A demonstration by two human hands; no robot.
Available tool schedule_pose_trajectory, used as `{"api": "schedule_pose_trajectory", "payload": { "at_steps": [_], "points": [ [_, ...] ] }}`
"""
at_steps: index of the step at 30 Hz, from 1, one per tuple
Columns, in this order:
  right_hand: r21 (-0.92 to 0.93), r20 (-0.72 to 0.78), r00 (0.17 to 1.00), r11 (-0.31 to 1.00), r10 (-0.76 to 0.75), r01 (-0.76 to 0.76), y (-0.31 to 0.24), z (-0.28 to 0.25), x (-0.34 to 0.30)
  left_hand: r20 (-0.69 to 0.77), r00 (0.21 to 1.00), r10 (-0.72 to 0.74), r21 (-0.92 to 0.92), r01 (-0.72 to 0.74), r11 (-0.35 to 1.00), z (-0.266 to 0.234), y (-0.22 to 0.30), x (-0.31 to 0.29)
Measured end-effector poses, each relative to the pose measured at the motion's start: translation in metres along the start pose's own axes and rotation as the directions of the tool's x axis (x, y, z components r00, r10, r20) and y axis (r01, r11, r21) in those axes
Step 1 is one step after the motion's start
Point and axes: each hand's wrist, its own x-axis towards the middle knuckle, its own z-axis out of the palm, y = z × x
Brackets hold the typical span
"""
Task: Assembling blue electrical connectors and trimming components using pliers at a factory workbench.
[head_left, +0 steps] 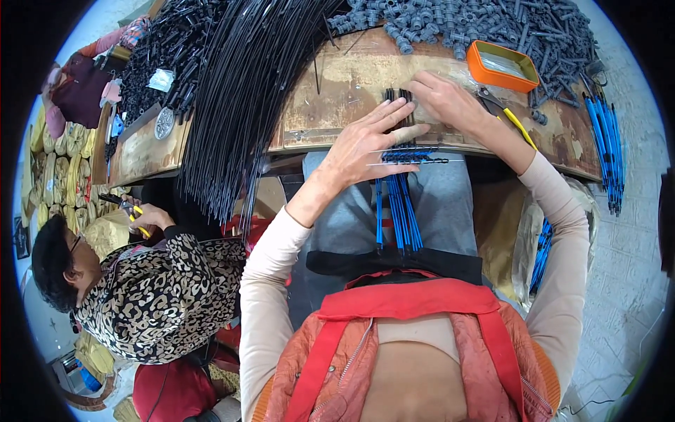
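My left hand (365,137) lies palm down at the table's front edge, fingers stretched apart over black-ended blue rods (399,204) that hang toward my lap. A light wrap circles one of its digits. Below that digit, a few more blue-and-black rods (415,155) and thin pale wires lie crosswise. My right hand (444,100) is closed, its bent fingers beside the black upper ends (399,94) of the rods. Whatever its fingertips hold is hidden. Beside my right wrist lie yellow-handled pliers (515,121).
Long black rods (242,91) spill over the edge at left. Grey plastic fittings (450,20) are heaped behind an orange tray (503,67). Blue rods (608,148) hang at the right edge. At left, a co-worker (162,288) in a patterned top holds a yellow-handled tool (143,224).
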Motion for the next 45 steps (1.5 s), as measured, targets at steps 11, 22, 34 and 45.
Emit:
{"api": "schedule_pose_trajectory", "payload": {
  "at_steps": [11, 22, 34, 45],
  "points": [
    [-0.050, 0.050, 0.995, 0.995, -0.089, 0.092, 0.005, 0.001, 0.006, 0.034, 0.997, 0.071, -0.034, -0.070, 0.997, 0.003, -0.009, 0.007],
    [-0.031, 0.176, 0.983, 0.998, 0.058, -0.054, 0.002, -0.019, 0.007, 0.014, 0.994, 0.105, -0.002, -0.105, 0.994, 0.011, -0.012, 0.006],
    [0.784, -0.009, 0.957, 0.597, 0.289, -0.173, -0.097, 0.003, -0.032, -0.041, 0.998, 0.043, -0.173, -0.050, 0.984, 0.019, -0.023, -0.003],
    [-0.133, -0.360, 0.870, 0.942, -0.335, 0.308, -0.117, -0.104, -0.007, -0.016, 0.988, -0.153, -0.482, 0.127, 0.867, -0.007, 0.020, 0.008]
  ]
}}
